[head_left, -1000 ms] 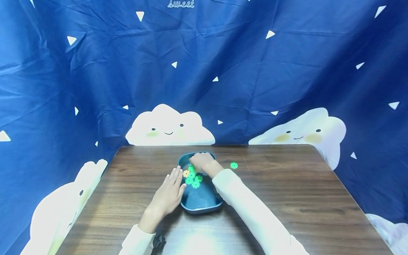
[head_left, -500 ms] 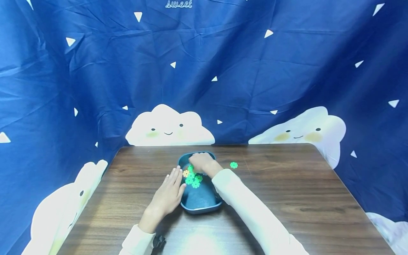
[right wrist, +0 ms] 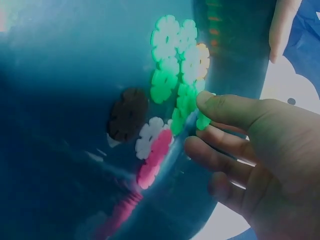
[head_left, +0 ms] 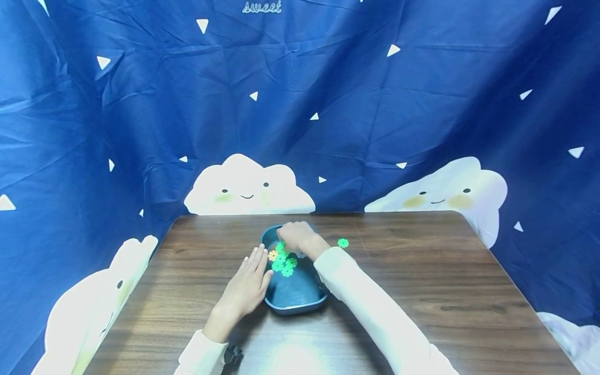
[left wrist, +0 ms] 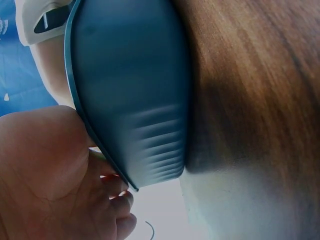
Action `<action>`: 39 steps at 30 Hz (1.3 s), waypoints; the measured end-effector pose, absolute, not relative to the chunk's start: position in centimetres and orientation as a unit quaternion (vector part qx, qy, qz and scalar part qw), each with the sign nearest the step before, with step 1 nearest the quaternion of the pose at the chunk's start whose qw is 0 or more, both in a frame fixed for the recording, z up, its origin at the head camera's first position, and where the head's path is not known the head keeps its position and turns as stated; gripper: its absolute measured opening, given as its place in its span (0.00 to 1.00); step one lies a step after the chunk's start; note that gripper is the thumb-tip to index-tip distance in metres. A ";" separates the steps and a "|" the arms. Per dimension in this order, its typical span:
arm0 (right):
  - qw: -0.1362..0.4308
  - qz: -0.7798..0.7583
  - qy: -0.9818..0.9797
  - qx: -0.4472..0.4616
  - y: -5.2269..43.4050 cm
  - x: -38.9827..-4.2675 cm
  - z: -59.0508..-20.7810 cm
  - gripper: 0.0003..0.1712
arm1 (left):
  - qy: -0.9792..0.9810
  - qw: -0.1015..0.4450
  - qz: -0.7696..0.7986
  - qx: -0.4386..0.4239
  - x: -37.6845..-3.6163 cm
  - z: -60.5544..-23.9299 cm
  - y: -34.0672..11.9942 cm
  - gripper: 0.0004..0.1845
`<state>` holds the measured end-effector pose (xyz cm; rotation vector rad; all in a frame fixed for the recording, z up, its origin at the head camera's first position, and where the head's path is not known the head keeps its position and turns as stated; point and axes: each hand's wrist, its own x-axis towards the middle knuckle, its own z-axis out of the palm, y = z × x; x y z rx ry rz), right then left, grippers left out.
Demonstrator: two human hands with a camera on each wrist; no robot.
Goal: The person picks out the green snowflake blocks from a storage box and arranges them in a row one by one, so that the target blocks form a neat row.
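Note:
A dark teal tray (head_left: 295,298) holds several green snowflake discs (head_left: 281,264) and an orange disc (head_left: 273,255) near its left side. My left hand (head_left: 245,285) rests with straight fingers along the tray's left rim. Over the far end, my right hand (head_left: 298,237) reaches inside. In the right wrist view, its thumb and finger pinch a green snowflake disc (right wrist: 203,121) beside the pile. A brown disc (right wrist: 127,114), a white disc (right wrist: 148,136) and a pink disc (right wrist: 154,161) lie close by in the tray.
One green disc (head_left: 343,242) lies on the brown wooden table (head_left: 422,281), right of the tray. A blue curtain (head_left: 347,120) printed with white clouds and triangles hangs behind the table's far edge.
My right hand has risen slightly, and a pale disc shows more beneath its wrist. The left hand and the tray have stayed in place.

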<state>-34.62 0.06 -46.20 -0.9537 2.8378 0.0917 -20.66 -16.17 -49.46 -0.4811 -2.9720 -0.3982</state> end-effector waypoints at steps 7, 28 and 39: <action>0.054 0.012 0.943 -0.328 1.0 -34.3 -44.9 0.13 | -0.977 0.054 -0.130 -0.161 -20.8 -49.4 -16.2 0.31; -0.009 -0.022 0.942 -0.334 5.9 -33.8 -42.2 0.15 | -0.978 0.059 -0.131 -0.153 -20.9 -49.7 -16.2 0.32; -0.027 -0.047 0.945 -0.322 9.4 -33.6 -41.3 0.14 | -0.976 0.063 -0.138 -0.158 -20.9 -49.6 -16.1 0.32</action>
